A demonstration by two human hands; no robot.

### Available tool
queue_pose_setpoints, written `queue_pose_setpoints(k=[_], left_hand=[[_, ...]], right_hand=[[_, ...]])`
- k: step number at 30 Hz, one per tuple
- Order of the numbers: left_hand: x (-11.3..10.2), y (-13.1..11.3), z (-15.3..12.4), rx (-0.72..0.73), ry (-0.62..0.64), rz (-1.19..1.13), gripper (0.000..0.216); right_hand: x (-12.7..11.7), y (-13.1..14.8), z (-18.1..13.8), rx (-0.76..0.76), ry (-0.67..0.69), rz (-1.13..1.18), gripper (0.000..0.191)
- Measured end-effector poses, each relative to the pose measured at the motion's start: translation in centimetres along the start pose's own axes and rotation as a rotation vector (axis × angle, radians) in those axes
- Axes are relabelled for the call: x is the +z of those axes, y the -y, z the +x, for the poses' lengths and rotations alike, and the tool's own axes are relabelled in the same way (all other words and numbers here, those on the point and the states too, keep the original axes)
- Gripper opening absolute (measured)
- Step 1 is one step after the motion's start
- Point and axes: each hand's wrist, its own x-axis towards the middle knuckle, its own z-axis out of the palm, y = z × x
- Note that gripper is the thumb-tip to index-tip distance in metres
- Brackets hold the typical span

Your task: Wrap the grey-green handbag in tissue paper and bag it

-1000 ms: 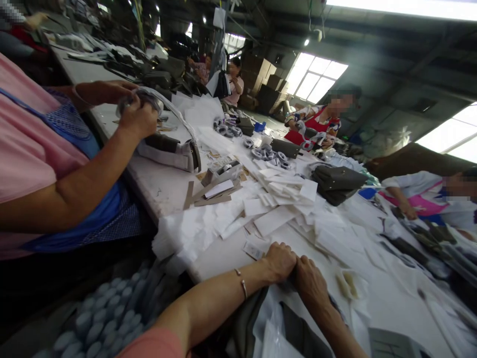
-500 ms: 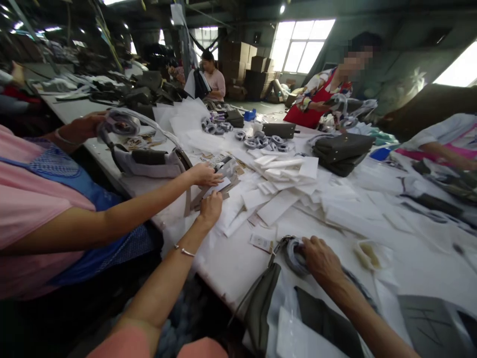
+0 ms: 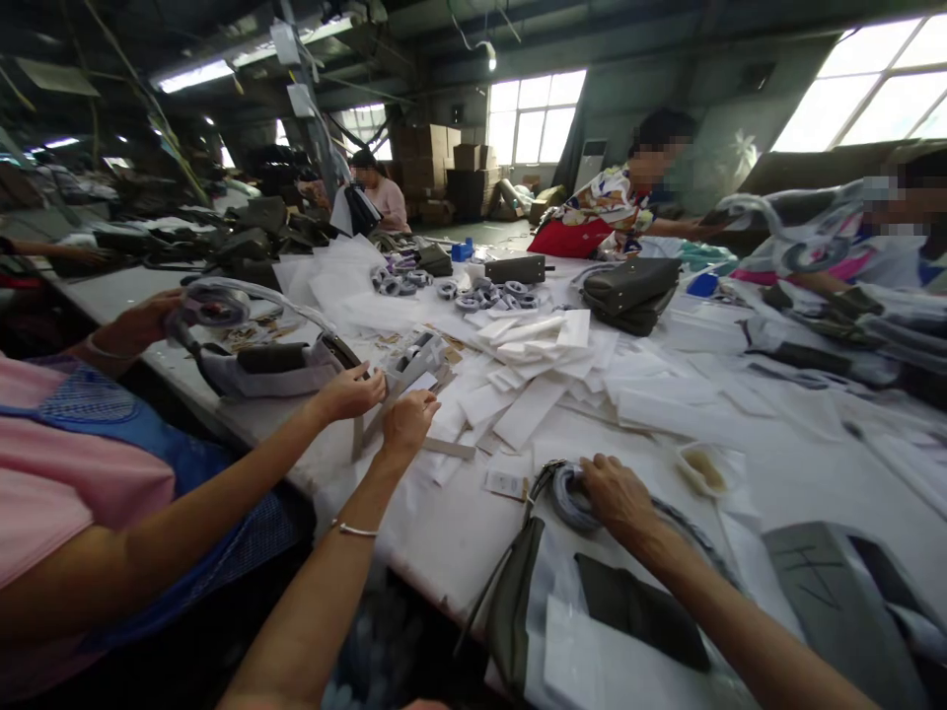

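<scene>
My left hand [image 3: 405,424], a thin silver bracelet on its wrist, reaches over grey-brown strips [image 3: 449,449] beside a grey dispenser-like tool [image 3: 414,360]. Its fingers are closed; what they pinch is hidden. My right hand [image 3: 618,493] grips the film-wrapped, coiled handle [image 3: 571,496] of a dark olive bag [image 3: 514,606], which lies at the table's near edge. A white sheet [image 3: 614,656] and clear film cover part of the bag. A small printed tag [image 3: 505,483] lies left of the coil.
At left, a co-worker in a blue apron [image 3: 110,404] reaches a hand [image 3: 351,391] beside mine and holds another wrapped bag [image 3: 266,365]. White sheets [image 3: 533,370], wrapped rings [image 3: 492,293] and dark bags [image 3: 632,286] fill the table's middle. More people work across it.
The view has swung to the right. The co-worker's hand has drawn back from the tool beside my left hand. A strip now shows right of my left hand; my right hand stays at the coiled handle.
</scene>
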Motion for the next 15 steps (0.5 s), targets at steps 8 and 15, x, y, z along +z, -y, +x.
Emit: queue_pose_setpoints(k=[8, 15], left_hand=[[0.7, -0.3, -2.7, 0.338, 0.192, -0.025, 0.036], [3.0, 0.1, -2.9, 0.321, 0.227, -0.069, 0.015]], right_hand=[[0.0, 0.0, 0.0, 0.020, 0.007, -0.010, 0.024], [0.4, -0.1, 0.0, -0.001, -0.002, -0.015, 0.024]])
